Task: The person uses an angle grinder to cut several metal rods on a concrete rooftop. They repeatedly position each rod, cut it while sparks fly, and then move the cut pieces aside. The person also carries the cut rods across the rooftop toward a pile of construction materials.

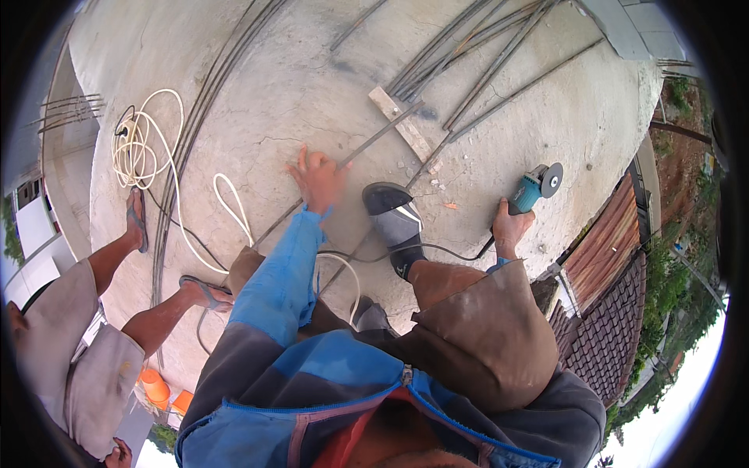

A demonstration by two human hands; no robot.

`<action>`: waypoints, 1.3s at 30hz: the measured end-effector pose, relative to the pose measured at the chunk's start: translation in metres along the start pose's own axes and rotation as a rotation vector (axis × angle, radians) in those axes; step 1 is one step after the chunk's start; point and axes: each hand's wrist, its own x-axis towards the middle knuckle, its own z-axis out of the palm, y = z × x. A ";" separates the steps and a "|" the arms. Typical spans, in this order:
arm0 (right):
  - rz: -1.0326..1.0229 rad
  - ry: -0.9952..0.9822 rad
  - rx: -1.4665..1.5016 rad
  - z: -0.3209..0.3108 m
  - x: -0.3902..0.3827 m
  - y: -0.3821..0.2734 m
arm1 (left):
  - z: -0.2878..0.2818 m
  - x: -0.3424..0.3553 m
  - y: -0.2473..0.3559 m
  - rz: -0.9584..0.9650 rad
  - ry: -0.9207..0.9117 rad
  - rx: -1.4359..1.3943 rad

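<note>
Blue-and-grey fabric jacket [331, 366] fills six o'clock; left hand [318, 181] half-curls over grey steel rod [380, 134], perhaps steadying it, hold I can't confirm; right hand [512, 228], at three, clasps teal angle grinder [527, 192].

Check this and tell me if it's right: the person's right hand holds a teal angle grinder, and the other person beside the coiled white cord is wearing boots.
Wrong on one point: in the head view, the other person beside the coiled white cord is wearing flip-flops, not boots. The right hand does hold a teal angle grinder.
</note>
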 end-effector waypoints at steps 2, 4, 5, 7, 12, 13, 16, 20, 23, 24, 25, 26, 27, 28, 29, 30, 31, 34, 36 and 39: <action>-0.019 -0.002 -0.025 0.003 0.001 0.006 | -0.002 -0.001 -0.004 0.069 0.128 -0.045; -0.035 0.000 -0.042 0.006 0.008 0.009 | -0.008 0.004 0.002 0.057 0.154 -0.089; -0.042 -0.007 -0.023 0.007 0.009 0.007 | -0.016 0.005 0.006 0.007 0.108 -0.102; -0.045 -0.024 0.005 0.004 0.004 0.005 | -0.030 0.001 0.007 -0.087 0.014 -0.179; -0.013 -0.016 0.002 0.003 0.004 0.008 | -0.051 0.012 0.012 -0.195 -0.089 -0.303; -0.009 -0.031 0.002 0.002 0.003 0.009 | -0.052 0.014 0.007 -0.189 -0.051 -0.300; -0.016 -0.009 -0.012 0.007 0.006 0.008 | -0.050 0.030 -0.012 -0.173 0.044 -0.283; -0.005 0.010 0.047 0.014 0.019 0.017 | -0.041 0.077 -0.069 -0.141 0.137 -0.226; -0.013 -0.008 0.046 0.015 0.013 0.015 | -0.045 0.073 -0.096 -0.182 0.159 -0.161; -0.014 -0.006 0.068 0.014 0.015 0.017 | -0.048 0.077 -0.097 -0.198 0.162 -0.143; -0.014 -0.003 0.050 0.014 0.015 0.016 | -0.047 0.077 -0.101 -0.174 0.196 -0.078; -0.006 0.007 0.037 0.012 0.018 0.022 | -0.044 0.080 -0.100 -0.140 0.229 -0.013; -0.021 -0.001 0.065 0.011 0.028 0.034 | -0.046 0.086 -0.101 -0.131 0.231 0.007; -0.037 -0.010 0.093 0.012 0.036 0.046 | -0.046 0.092 -0.100 -0.126 0.232 0.026; -0.015 -0.068 0.105 0.018 0.020 0.031 | -0.049 0.080 -0.110 -0.181 0.237 0.062; 0.018 -0.081 0.125 0.012 0.013 0.023 | -0.050 0.084 -0.110 -0.200 0.253 0.067; 0.018 -0.066 0.101 0.009 0.016 0.027 | -0.051 0.085 -0.110 -0.165 0.295 0.115; 0.017 -0.073 0.080 0.009 0.011 0.017 | -0.056 0.076 -0.119 -0.182 0.343 0.119; 0.043 -0.089 0.018 0.005 0.011 0.015 | -0.065 0.066 -0.116 -0.227 0.349 0.067; 0.057 -0.053 0.006 0.003 0.013 0.017 | -0.082 0.036 -0.089 -0.277 0.287 0.017</action>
